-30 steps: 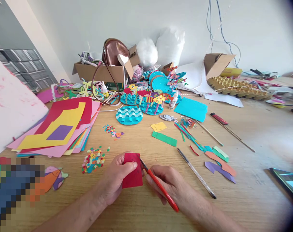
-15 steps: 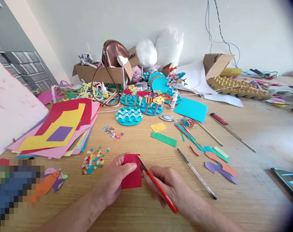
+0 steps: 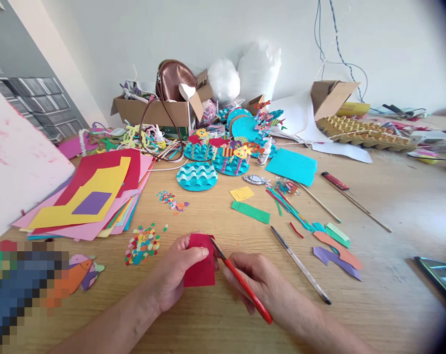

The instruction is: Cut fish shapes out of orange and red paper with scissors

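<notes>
Near the front middle of the table, my left hand point(image 3: 178, 268) pinches a small dark red piece of paper point(image 3: 200, 270) between thumb and fingers. My right hand point(image 3: 253, 279) is wrapped round a pair of scissors with red handles point(image 3: 249, 294). The scissor blades lie at the paper's upper right corner; whether they are parted is hard to make out. Left of my left hand lies a pile of coloured paper dots point(image 3: 144, 244). A clear pen point(image 3: 300, 265) rests to the right of my right hand.
Stacked coloured sheets point(image 3: 88, 201) lie at the left. Farther back are blue wavy paper discs point(image 3: 197, 176), a glue bottle point(image 3: 264, 153) and a cardboard box point(image 3: 153, 112). Green paper point(image 3: 250, 212) and purple scraps point(image 3: 335, 263) lie ahead and right, with a phone point(image 3: 438, 280) at the right edge.
The red paper's lower edge has tilted up very slightly. The scissors stay at its upper corner, and both hands hold almost the same place. The whole view has shifted a little.
</notes>
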Demonstrator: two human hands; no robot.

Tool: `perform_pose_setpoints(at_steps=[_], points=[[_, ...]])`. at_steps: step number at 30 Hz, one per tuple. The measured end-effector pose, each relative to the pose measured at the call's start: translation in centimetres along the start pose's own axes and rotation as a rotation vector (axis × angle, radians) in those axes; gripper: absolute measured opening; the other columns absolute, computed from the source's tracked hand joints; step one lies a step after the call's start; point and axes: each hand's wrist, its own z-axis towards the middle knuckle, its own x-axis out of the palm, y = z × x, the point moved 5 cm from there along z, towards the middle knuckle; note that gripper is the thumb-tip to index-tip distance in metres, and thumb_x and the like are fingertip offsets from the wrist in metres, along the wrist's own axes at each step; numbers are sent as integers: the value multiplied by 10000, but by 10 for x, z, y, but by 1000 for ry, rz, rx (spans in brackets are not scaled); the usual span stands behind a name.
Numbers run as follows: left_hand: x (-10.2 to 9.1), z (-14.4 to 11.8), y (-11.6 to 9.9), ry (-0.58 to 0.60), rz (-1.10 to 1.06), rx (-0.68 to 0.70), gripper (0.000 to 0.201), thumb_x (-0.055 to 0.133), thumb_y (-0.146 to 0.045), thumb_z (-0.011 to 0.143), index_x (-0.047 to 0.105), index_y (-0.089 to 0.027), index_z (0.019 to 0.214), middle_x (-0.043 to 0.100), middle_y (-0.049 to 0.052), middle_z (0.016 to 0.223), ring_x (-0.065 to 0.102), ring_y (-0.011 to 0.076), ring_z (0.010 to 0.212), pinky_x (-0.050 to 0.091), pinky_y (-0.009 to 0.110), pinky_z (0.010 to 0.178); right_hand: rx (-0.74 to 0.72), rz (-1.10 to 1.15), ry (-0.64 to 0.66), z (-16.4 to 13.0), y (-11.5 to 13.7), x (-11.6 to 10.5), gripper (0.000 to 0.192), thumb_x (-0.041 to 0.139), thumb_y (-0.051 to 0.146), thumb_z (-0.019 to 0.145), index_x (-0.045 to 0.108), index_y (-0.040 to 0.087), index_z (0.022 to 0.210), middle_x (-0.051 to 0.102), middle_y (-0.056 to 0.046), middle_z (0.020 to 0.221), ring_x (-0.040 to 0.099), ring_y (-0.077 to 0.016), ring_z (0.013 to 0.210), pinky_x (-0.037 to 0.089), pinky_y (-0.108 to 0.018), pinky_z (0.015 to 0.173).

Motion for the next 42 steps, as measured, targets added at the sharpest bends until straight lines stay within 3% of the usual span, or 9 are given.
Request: perform_pose_setpoints(at_steps=[25, 30, 39, 42], points=[[2, 1, -1, 33, 11, -15, 96, 647, -207, 617, 604, -146, 678, 626, -2, 609, 570, 110, 574, 421, 192, 546, 12, 21, 6, 1, 0, 1, 352, 428, 337, 876, 390, 184, 561, 424, 61, 445, 382, -70, 417, 247, -204, 432], [-5, 2, -3, -65, 71, -18, 146, 667, -228, 592, 618, -144, 700, 608, -16, 577, 533, 96, 523, 400, 184, 495, 40, 0, 11, 0, -2, 1, 340, 419, 316, 877, 387, 187, 564, 444, 57, 446, 391, -68, 402, 250, -200, 418], [-9, 3, -13, -40, 154, 91, 138, 666, -217, 667, 565, -172, 749, 589, -50, 635, 487, 67, 551, 379, 157, 520, 93, 330, 87, -1, -10, -4, 401, 395, 496, 852, 436, 185, 602, 412, 71, 386, 347, -64, 333, 260, -192, 386], [-6, 2, -15, -11, 240, 132, 136, 667, -236, 680, 577, -159, 747, 582, -41, 652, 468, 70, 579, 366, 160, 545, 52, 447, 5, 0, -5, -10, 348, 490, 485, 800, 438, 188, 627, 414, 80, 407, 337, -62, 358, 243, -194, 393]])
